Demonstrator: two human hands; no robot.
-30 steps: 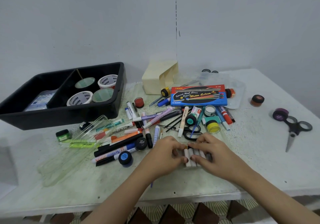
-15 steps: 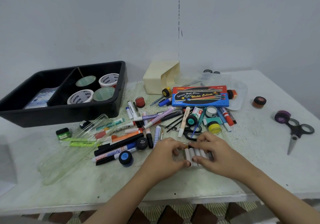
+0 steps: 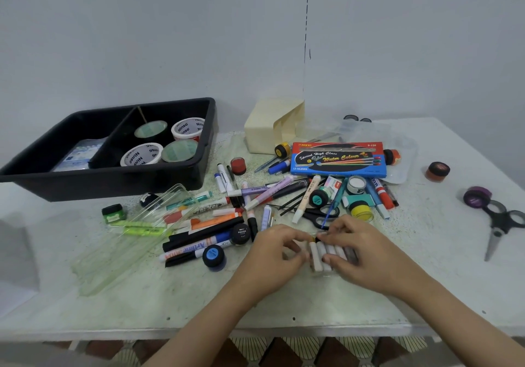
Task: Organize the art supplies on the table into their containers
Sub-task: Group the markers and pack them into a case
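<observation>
The white worktop (image 3: 426,267) carries a black tray (image 3: 113,184) at its far left corner, with tape rolls (image 3: 187,129) inside, and a blue water colour box (image 3: 338,163) toward the far edge. Near the front edge, the left hand (image 3: 272,250) and right hand (image 3: 369,256) curl their fingers round a row of pale sticks (image 3: 321,256), pinching it from both sides.

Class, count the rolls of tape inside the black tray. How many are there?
4, all in the black tray's right compartment: white Ninso rolls back right and front left; green rolls back left and front right. More could hide beneath.
</observation>
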